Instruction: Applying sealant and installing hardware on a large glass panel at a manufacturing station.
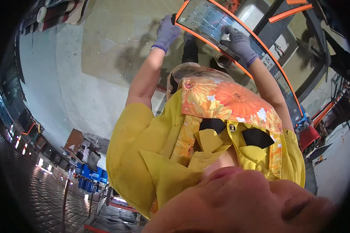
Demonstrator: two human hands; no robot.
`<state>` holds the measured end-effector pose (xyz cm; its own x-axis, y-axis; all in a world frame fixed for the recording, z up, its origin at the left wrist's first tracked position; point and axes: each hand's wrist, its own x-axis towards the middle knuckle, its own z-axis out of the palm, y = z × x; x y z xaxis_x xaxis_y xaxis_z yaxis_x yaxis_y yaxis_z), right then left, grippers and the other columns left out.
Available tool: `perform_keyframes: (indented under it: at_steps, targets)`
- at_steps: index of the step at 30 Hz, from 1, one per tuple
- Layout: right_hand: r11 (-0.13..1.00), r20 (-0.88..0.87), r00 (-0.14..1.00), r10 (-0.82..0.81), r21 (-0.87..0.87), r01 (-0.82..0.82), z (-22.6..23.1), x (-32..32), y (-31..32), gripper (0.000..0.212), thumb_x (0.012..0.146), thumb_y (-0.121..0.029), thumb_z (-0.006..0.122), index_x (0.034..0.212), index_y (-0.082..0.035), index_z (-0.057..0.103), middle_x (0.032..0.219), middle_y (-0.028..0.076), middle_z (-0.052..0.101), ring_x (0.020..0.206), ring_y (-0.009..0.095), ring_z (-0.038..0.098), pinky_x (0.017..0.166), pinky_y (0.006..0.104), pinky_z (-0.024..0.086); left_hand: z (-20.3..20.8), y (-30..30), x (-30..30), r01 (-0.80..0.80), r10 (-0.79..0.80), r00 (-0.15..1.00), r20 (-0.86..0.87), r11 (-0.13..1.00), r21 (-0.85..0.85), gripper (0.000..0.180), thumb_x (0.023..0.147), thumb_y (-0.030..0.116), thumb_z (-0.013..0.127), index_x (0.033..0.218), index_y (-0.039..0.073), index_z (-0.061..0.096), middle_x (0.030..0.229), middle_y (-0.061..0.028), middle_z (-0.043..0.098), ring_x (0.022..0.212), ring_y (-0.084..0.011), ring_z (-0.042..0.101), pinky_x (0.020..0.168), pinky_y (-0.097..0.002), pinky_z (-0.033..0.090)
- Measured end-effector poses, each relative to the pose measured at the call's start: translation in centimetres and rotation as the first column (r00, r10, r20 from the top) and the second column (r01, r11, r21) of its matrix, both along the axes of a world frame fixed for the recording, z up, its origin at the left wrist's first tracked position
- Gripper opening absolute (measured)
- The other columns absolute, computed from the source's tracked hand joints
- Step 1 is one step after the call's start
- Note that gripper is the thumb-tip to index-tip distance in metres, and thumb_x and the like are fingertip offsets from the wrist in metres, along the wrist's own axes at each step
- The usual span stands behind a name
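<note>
A long dark glossy panel [206,21] with bright orange edging runs from the top centre down to the right; light handwritten marks show on its face. My left hand [168,34], in a grey-purple knit glove, is closed at the panel's upper left end, its fingertips partly hidden at the corner. Over the panel's face lies my right hand [240,44], gloved alike, thumb and forefinger apart and touching or just above the surface. I see nothing held in it. A floral apron [233,97] covers my front below the panel.
Loose orange strips [291,14] lie at the upper right, by a dark metal frame [317,46]. Rolled material [46,13] sits at the upper left. Blue bins [91,173] stand at the lower left, and a red object [309,136] is at the right.
</note>
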<state>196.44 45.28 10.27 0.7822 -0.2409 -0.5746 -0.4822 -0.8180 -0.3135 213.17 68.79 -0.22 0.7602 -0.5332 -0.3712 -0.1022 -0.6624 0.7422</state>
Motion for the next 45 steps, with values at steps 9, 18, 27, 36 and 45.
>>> perform_keyframes:
  at_steps: [9, 18, 27, 36, 45]
  targets:
    - [0.998, 0.206, 0.978, -0.026, 0.068, 0.013, -1.7, 1.3, 1.1, 0.037, 0.075, -0.030, 0.063, 0.105, -0.014, 0.048, 0.095, 0.014, 0.062, 0.089, 0.033, 0.060, 0.075, 0.0425, 0.046, -1.3, 7.0, 7.0, 0.152, -0.100, 0.918, 0.383, 0.983, -0.107, 0.037, 0.092, 0.032, 0.037, 0.110, 0.003, 0.051, 0.107, -0.0103, 0.057, 0.106, -0.0223, 0.048, 0.093, -0.0366, 0.038]
    - [1.000, 0.017, 1.000, 0.009, -0.020, -0.009, -4.3, 0.0, 0.8, 0.052, 0.069, -0.027, 0.055, 0.119, -0.011, 0.055, 0.110, 0.013, 0.059, 0.100, 0.030, 0.057, 0.086, 0.0442, 0.042, -0.3, -0.1, 4.4, -0.158, 0.001, 0.802, -0.597, 0.964, -0.212, 0.022, 0.090, 0.028, 0.047, 0.080, 0.010, 0.054, 0.073, 0.0027, 0.051, 0.067, -0.0091, 0.050, 0.063, -0.0257, 0.043]
    - [0.858, 0.465, 0.722, -0.513, 0.246, 0.452, -3.6, -8.0, 6.6, 0.044, 0.078, -0.042, 0.053, 0.110, -0.013, 0.056, 0.097, 0.013, 0.063, 0.092, 0.032, 0.060, 0.082, 0.0404, 0.045, 3.8, 0.2, -0.5, 0.093, -0.112, 0.945, 0.307, 0.993, 0.075, 0.055, 0.088, 0.030, 0.048, 0.123, -0.011, 0.041, 0.122, -0.0233, 0.048, 0.113, -0.0291, 0.045, 0.098, -0.0372, 0.032]
    - [0.534, 0.359, 0.396, -0.845, 0.539, 0.652, -5.7, -35.7, 9.8, 0.038, 0.083, -0.041, 0.049, 0.093, -0.007, 0.061, 0.090, 0.015, 0.062, 0.084, 0.030, 0.061, 0.074, 0.0379, 0.046, 1.6, -6.3, -22.5, -0.145, 0.086, 0.937, -0.340, 0.977, -0.154, 0.073, 0.081, 0.045, 0.057, 0.127, -0.007, 0.034, 0.134, -0.0210, 0.035, 0.121, -0.0353, 0.037, 0.097, -0.0465, 0.033]
    - [-0.172, 0.218, -0.246, -0.944, 0.312, 0.935, -5.2, -61.7, 16.0, 0.037, 0.082, -0.039, 0.050, 0.093, -0.006, 0.063, 0.087, 0.016, 0.063, 0.081, 0.033, 0.061, 0.073, 0.0392, 0.047, -3.3, -17.9, -23.6, -0.553, 0.296, 0.368, -0.882, 0.832, 0.048, 0.064, 0.077, 0.051, 0.055, 0.124, 0.009, 0.047, 0.132, -0.0126, 0.040, 0.127, -0.0259, 0.033, 0.098, -0.0488, 0.033]
